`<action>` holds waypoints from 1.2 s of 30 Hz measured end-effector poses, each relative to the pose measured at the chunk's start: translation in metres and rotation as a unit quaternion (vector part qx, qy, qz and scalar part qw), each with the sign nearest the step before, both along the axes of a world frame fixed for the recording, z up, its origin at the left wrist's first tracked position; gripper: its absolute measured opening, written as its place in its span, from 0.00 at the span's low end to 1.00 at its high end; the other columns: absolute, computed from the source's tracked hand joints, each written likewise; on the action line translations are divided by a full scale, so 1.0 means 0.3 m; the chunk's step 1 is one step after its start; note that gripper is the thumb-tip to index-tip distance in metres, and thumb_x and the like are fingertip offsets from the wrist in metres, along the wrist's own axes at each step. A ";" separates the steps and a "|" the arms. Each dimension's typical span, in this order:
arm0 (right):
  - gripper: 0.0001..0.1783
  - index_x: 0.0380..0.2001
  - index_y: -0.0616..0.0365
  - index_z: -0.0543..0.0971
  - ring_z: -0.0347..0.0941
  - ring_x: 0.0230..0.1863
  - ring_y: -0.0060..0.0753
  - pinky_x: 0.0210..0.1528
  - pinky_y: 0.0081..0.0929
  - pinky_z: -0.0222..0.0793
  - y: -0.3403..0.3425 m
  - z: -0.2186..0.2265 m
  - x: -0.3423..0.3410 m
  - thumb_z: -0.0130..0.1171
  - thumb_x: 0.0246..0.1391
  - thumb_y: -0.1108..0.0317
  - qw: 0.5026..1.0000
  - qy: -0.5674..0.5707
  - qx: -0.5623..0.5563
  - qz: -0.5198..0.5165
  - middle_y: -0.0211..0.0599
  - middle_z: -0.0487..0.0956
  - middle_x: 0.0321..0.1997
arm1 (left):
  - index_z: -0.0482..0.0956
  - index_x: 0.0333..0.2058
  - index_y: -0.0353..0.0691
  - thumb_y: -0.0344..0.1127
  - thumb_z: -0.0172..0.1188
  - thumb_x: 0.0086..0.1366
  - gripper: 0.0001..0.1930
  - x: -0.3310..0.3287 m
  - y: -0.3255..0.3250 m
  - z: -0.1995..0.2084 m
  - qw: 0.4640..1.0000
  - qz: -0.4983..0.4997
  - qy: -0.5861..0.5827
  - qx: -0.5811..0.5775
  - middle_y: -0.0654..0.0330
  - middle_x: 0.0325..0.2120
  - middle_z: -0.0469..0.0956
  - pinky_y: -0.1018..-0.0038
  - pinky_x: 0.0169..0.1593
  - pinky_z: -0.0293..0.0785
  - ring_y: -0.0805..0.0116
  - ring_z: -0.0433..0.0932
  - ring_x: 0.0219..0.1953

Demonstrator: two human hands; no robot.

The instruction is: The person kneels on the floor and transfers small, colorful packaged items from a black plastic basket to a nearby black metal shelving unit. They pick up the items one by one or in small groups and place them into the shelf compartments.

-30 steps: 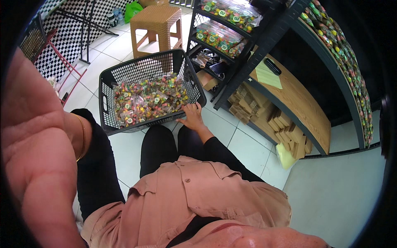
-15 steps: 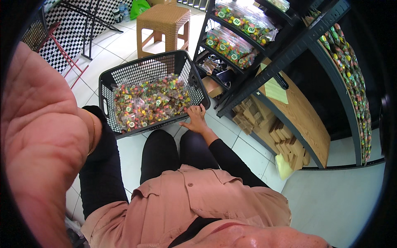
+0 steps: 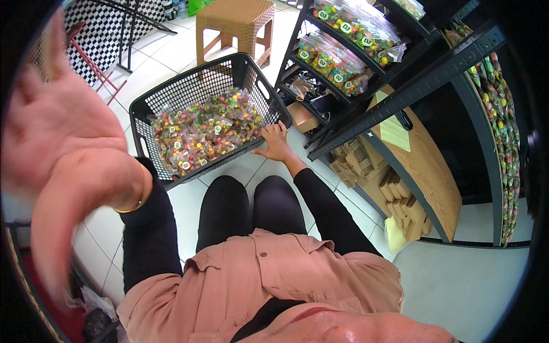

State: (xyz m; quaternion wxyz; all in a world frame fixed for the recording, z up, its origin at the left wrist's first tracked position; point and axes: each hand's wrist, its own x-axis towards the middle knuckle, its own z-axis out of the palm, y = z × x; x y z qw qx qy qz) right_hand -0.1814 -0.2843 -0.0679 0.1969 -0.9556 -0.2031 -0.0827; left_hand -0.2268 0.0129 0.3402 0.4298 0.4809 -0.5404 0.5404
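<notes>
A black mesh basket [image 3: 191,86] stands on the floor in front of my knees. Inside it lie many small clear bags of colourful sweets [image 3: 209,128], some with round white labels. My right hand [image 3: 275,143] grips the basket's rim at its near right corner, fingers bent over the edge. Close to the camera on the left, my left hand [image 3: 68,128] is raised with the palm showing. Its fingers are spread and partly blurred, and nothing is in it.
A brown woven-look stool [image 3: 237,20] stands behind the basket. To the right, a dark shelf rack [image 3: 394,111] carries larger bags of sweets [image 3: 331,63]. Flat brown cardboard boxes [image 3: 403,206] sit lower down. Red folding-frame legs [image 3: 94,63] are at the far left.
My left hand has drawn back from the camera and lower, so its spread fingers now show. The right hand stays on the rim. The view has shifted slightly.
</notes>
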 end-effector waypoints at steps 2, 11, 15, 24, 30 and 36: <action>0.37 0.44 0.53 0.76 0.59 0.58 0.45 0.69 0.52 0.34 -0.025 -0.014 0.026 0.64 0.41 0.35 1.000 0.007 -0.006 -0.012 0.40 0.70 0.47 | 0.65 0.58 0.32 0.64 0.49 0.65 0.39 0.099 -0.030 -0.192 0.983 0.115 0.146 0.001 0.44 0.60 0.64 0.46 0.65 0.55 0.47 0.64 0.62; 0.36 0.42 0.55 0.76 0.60 0.58 0.47 0.70 0.53 0.35 -0.005 -0.053 0.106 0.61 0.44 0.34 0.998 -0.056 0.015 0.000 0.43 0.70 0.46 | 0.74 0.51 0.39 0.43 0.59 0.63 0.21 0.188 -0.065 -1.235 0.698 0.226 0.586 0.343 0.50 0.48 0.76 0.60 0.55 0.68 0.51 0.73 0.52; 0.35 0.42 0.54 0.78 0.60 0.62 0.47 0.71 0.54 0.32 0.005 -0.039 0.144 0.61 0.44 0.33 0.999 -0.012 0.028 0.010 0.43 0.71 0.52 | 0.74 0.52 0.42 0.56 0.53 0.65 0.26 0.143 -0.059 -1.359 0.592 0.287 0.624 0.422 0.48 0.41 0.79 0.56 0.46 0.72 0.47 0.78 0.45; 0.20 0.38 0.55 0.79 0.71 0.48 0.46 0.59 0.44 0.59 -0.090 -0.061 0.202 0.70 0.45 0.56 0.930 -0.096 0.341 -0.096 0.40 0.77 0.41 | 0.75 0.43 0.49 0.61 0.48 0.66 0.23 0.145 -0.094 -1.383 0.543 0.383 0.596 0.451 0.49 0.24 0.81 0.51 0.32 0.73 0.44 0.80 0.30; 0.21 0.42 0.59 0.75 0.69 0.50 0.53 0.53 0.44 0.66 -0.379 -0.079 0.283 0.67 0.45 0.62 0.870 -0.173 0.116 -0.447 0.46 0.74 0.46 | 0.75 0.42 0.48 0.60 0.49 0.66 0.22 0.110 -0.133 -1.386 0.522 0.408 0.602 0.445 0.50 0.23 0.80 0.53 0.31 0.74 0.46 0.81 0.30; 0.43 0.51 0.65 0.69 0.63 0.59 0.56 0.60 0.47 0.62 -0.529 -0.077 0.460 0.65 0.43 0.39 0.749 0.036 0.046 -0.660 0.53 0.70 0.53 | 0.72 0.36 0.43 0.58 0.50 0.66 0.22 0.075 -0.168 -1.367 0.534 0.418 0.612 0.407 0.49 0.23 0.80 0.52 0.30 0.74 0.44 0.80 0.29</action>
